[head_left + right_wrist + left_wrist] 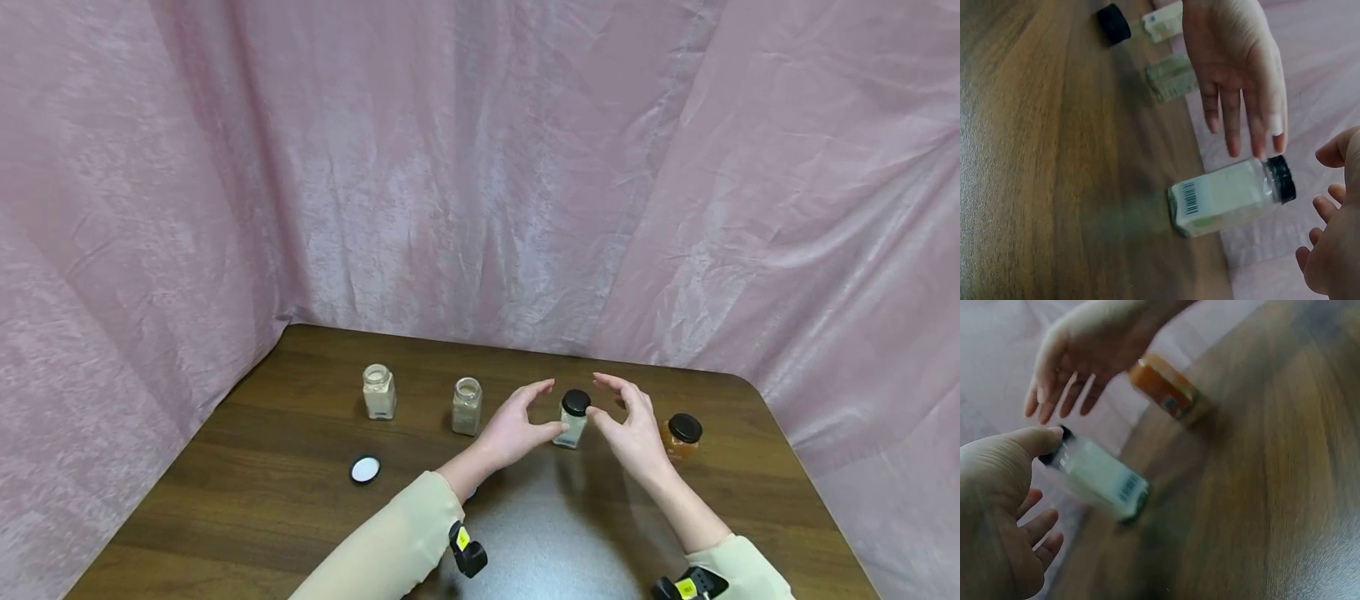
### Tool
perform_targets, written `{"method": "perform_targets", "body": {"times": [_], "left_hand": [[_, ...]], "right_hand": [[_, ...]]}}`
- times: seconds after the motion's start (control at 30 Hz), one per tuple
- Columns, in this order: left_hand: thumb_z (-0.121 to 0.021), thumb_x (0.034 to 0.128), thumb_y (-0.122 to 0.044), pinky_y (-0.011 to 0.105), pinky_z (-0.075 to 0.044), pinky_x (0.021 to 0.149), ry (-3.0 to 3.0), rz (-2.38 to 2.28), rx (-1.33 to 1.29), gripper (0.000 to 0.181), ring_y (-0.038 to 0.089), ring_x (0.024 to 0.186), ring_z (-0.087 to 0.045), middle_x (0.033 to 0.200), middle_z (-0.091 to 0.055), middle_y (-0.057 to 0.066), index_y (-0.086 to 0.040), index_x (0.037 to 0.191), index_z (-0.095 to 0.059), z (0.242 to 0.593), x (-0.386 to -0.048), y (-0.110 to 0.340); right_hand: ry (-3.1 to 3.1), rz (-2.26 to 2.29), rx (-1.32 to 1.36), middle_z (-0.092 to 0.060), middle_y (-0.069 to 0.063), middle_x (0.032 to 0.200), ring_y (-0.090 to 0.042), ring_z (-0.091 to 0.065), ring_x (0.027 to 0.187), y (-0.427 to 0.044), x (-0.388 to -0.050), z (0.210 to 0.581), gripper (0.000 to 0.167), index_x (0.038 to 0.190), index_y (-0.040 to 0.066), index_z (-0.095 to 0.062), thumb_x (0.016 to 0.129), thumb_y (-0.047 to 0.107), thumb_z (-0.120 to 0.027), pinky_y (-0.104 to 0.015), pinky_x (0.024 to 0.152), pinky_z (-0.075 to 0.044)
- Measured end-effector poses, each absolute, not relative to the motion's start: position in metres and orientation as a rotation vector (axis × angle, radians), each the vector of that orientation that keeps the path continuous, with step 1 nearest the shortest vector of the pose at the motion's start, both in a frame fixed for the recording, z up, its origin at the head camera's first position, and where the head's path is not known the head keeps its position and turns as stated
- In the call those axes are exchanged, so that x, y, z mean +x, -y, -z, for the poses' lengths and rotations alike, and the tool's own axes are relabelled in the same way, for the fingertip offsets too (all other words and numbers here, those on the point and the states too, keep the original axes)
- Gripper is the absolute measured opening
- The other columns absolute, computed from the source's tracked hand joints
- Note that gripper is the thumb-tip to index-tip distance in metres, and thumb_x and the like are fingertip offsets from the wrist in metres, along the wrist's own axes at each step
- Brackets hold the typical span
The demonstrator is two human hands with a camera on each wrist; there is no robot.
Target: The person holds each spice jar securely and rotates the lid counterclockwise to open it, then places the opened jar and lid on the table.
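Observation:
A glass jar (572,429) of pale contents stands upright on the table, its black lid (576,402) on; a barcode label (1190,199) shows in the right wrist view. To its left is my left hand (517,427), fingers spread and slightly bent. My right hand (632,429) is on its other side, thumb near the lid. In the right wrist view both hands appear apart from the jar. Whether the left thumb touches the lid in the left wrist view, I cannot tell. Right of my right hand stands an orange-filled jar (678,448) with a black lid.
Two lidless glass jars, one at the left (379,397) and one nearer the middle (467,410), stand upright on the brown wooden table (300,433). A lid (365,469) lies with its white inside up. Pink cloth (465,167) hangs behind the table.

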State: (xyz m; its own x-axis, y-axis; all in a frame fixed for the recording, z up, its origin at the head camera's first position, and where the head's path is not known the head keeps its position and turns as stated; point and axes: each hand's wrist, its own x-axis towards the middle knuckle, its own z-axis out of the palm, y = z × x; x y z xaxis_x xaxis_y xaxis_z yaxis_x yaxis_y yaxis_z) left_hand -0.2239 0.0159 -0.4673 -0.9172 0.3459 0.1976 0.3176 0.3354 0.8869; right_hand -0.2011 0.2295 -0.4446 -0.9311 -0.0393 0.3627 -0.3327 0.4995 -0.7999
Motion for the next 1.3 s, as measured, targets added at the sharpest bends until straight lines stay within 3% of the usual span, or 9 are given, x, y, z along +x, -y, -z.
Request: {"method": "perform_targets", "body": {"times": [0.4, 0.63, 1.3], "left_hand": [[-0.083, 0.0865, -0.028, 0.044, -0.042, 0.109, -2.485, -1.605, 0.629, 0.075, 0.034, 0.133, -0.052, 0.144, -0.056, 0.017, -0.003, 0.149, -0.049, 0.491, -0.244, -0.031], [-0.083, 0.0863, -0.025, 0.038, -0.046, 0.104, -2.509, -1.608, 0.671, 0.067, 0.027, 0.127, -0.057, 0.137, -0.060, 0.010, -0.006, 0.143, -0.055, 0.495, -0.246, -0.037], [-0.083, 0.0867, -0.023, 0.032, -0.049, 0.097, -2.485, -1.716, 0.622, 0.054, 0.016, 0.115, -0.062, 0.121, -0.069, 0.003, -0.007, 0.133, -0.062, 0.497, -0.245, -0.047]], "right_hand": [[2.594, -1.435, 0.300, -0.051, -0.012, 0.146, -0.035, -0.033, 0.135, -0.228, -0.212, 0.464, 0.064, 0.146, 0.011, -0.053, 0.089, 0.022, -0.080, -0.058, 0.109, -0.027], [2.605, -1.498, 0.259, -0.051, -0.009, 0.147, -0.036, -0.034, 0.135, -0.225, -0.216, 0.468, 0.068, 0.145, 0.014, -0.055, 0.086, 0.033, -0.084, -0.060, 0.107, -0.029], [2.556, -1.509, 0.226, -0.057, -0.009, 0.134, -0.033, -0.041, 0.125, -0.222, -0.220, 0.472, 0.055, 0.131, 0.012, -0.066, 0.085, 0.034, -0.085, -0.049, 0.098, -0.034]]}}
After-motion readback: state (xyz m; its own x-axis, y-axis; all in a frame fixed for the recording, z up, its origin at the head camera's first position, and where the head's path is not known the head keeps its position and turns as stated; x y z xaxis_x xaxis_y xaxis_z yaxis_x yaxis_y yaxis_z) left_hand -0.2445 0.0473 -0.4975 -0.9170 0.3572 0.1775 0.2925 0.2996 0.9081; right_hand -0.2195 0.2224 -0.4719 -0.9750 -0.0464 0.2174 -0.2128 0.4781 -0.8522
